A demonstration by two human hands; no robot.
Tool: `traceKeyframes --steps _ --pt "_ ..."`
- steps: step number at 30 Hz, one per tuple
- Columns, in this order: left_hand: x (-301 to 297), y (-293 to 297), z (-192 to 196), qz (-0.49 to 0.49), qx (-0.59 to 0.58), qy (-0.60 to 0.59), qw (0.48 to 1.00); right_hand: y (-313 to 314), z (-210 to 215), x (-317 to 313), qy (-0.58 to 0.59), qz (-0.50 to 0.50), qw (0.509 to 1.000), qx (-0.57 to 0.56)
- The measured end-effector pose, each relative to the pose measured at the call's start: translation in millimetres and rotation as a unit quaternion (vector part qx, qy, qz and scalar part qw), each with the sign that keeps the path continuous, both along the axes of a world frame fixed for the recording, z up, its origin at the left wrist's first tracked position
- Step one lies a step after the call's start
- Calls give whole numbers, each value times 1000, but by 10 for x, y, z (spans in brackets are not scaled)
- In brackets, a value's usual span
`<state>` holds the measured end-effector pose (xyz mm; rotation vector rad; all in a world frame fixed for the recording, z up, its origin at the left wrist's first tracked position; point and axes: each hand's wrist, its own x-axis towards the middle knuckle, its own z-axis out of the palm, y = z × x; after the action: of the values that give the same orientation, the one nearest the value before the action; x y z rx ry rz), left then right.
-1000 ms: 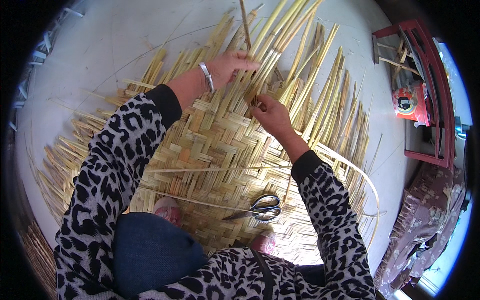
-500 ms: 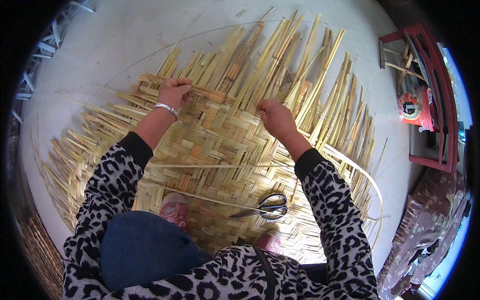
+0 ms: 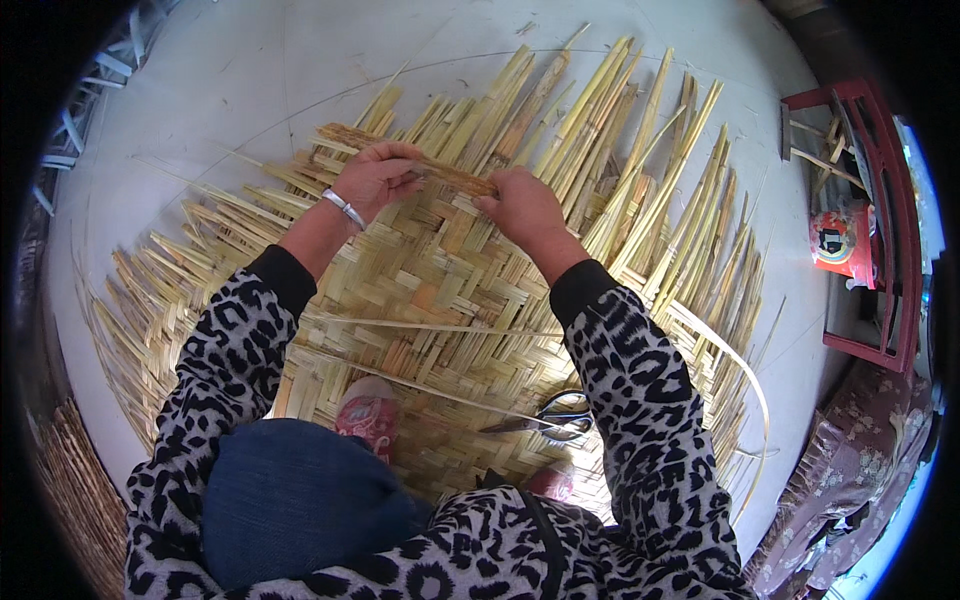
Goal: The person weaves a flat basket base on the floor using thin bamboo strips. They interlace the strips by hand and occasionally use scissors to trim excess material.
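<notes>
A large woven mat of split cane or reed (image 3: 430,290) spreads over the floor beneath me, its loose strips (image 3: 600,110) fanning out along the far edge and both sides. Above its far part I hold a short brown flattened strip (image 3: 455,178). My left hand (image 3: 378,178) is closed round its middle, leaving one end sticking out to the left. The strip's right end is pinched in my right hand (image 3: 525,208). Black-handled scissors (image 3: 562,415) lie on the mat close to my right foot.
A long thin pale strip (image 3: 740,365) crosses the mat and curves away on the right. My feet in reddish shoes (image 3: 368,415) stand on the mat. At the right are a dark red wooden frame (image 3: 895,230), a red package (image 3: 842,240) and a patterned cloth (image 3: 860,460). Brown stalks (image 3: 75,490) lie at left.
My right hand has come left and lifted to grip the end of the brown strip. My left hand has shifted slightly right with it. The whole view has shifted a little.
</notes>
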<state>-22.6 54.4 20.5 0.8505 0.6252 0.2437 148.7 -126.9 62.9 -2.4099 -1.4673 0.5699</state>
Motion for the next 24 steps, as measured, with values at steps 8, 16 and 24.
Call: traceKeyframes --steps 8,16,24 --pt "131 65 43 -41 -33 -26 998 34 -78 -31 -20 -84 996 9" --pt "593 -29 -36 -75 138 72 985 41 -74 -79 -22 -151 988 38" --pt "1184 16 -221 -244 514 231 789 14 -27 -86 -22 -179 981 71"
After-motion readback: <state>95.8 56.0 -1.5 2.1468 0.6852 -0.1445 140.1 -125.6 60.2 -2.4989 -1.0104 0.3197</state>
